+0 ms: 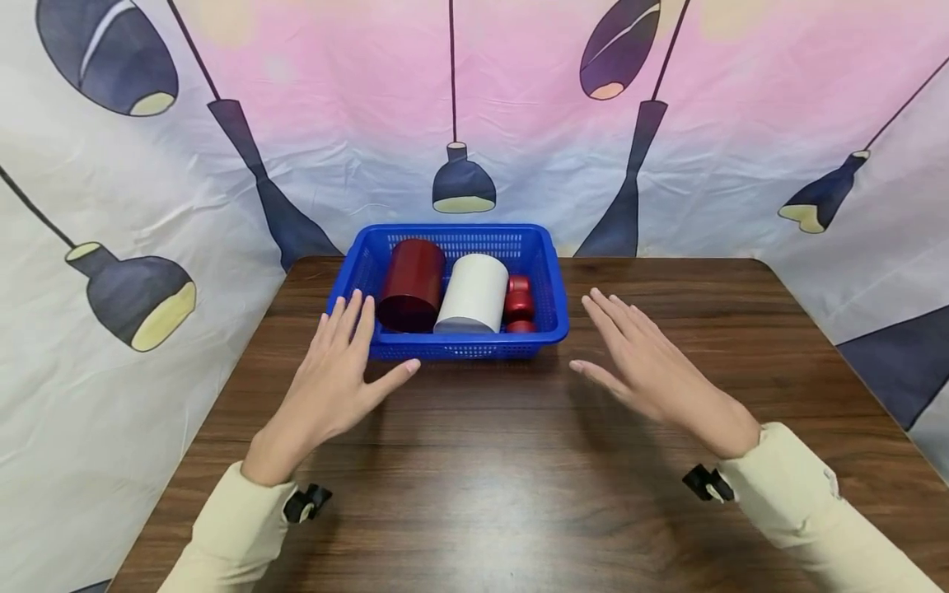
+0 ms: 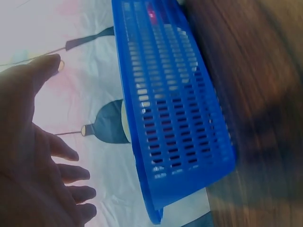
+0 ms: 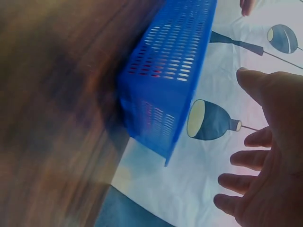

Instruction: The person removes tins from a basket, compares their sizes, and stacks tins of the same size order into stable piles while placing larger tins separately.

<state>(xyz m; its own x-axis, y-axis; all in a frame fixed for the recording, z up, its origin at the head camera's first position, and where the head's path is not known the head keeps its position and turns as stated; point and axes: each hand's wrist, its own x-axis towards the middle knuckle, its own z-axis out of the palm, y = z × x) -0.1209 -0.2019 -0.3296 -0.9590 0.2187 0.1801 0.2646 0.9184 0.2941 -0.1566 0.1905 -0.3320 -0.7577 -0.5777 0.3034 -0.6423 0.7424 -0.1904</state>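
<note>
A creased cloth [image 1: 371,82], pale pink and blue with dark lamps printed on it, hangs behind and beside the table [image 1: 474,478], closing off the far side. The table is brown with wood grain, its far corners rounded. On its far part stands the basket [image 1: 474,339], blue, rectangular, with slotted walls and a smooth flared rim; its near wall rises between the hands' side and the contents. Two cream sleeves come in from near left and near right. The left hand [image 1: 334,375] is spread wide over the near left corner, apart from the rim; the right hand [image 1: 652,362] is likewise wide, to the right of the basket. Inside, left to right, lie a glossy dark red cylinder [image 1: 415,276], a smooth white cylinder [image 1: 474,288] and a small, shiny, knobbed red piece [image 1: 520,305]. Black fittings [image 1: 306,503] sit at both cuffs.
</note>
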